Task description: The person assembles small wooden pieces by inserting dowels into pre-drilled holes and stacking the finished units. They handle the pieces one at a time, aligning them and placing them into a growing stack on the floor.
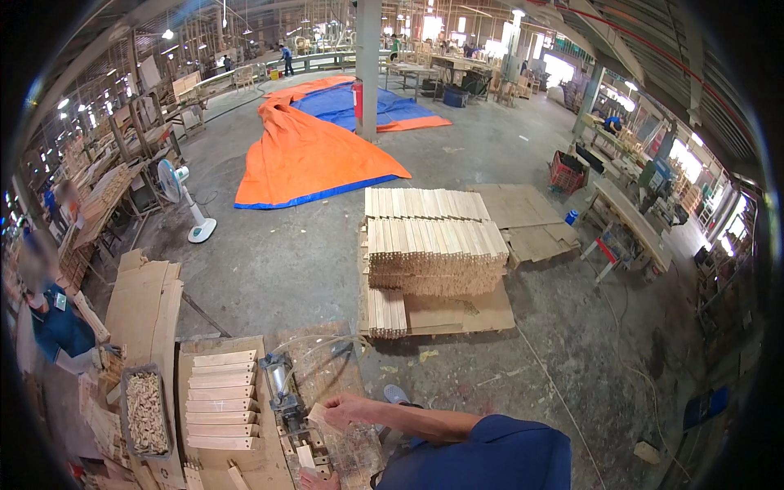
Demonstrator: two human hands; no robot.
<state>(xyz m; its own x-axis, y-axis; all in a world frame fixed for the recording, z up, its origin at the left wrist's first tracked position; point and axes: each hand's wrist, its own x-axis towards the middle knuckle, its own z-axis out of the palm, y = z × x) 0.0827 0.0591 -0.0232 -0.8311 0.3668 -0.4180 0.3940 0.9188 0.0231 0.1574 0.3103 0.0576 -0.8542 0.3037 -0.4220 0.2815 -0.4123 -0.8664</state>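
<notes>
My right hand pinches one end of a short pale wooden piece beside a clamp-like machine with a metal cylinder on the workbench. At the lower edge, my left hand is closed at the near end of another pale wooden piece, which lies in the machine's fixture. Part of that hand is cut off by the frame. Left of the machine, several curved wooden slats with holes at their ends lie in a column on cardboard. A grey bin full of small wooden dowels stands farther left.
A large stack of wooden slats sits on cardboard ahead. Beyond it, an orange and blue tarp spreads around a pillar. A standing fan is at the left, near a co-worker in blue. A hose crosses the bench.
</notes>
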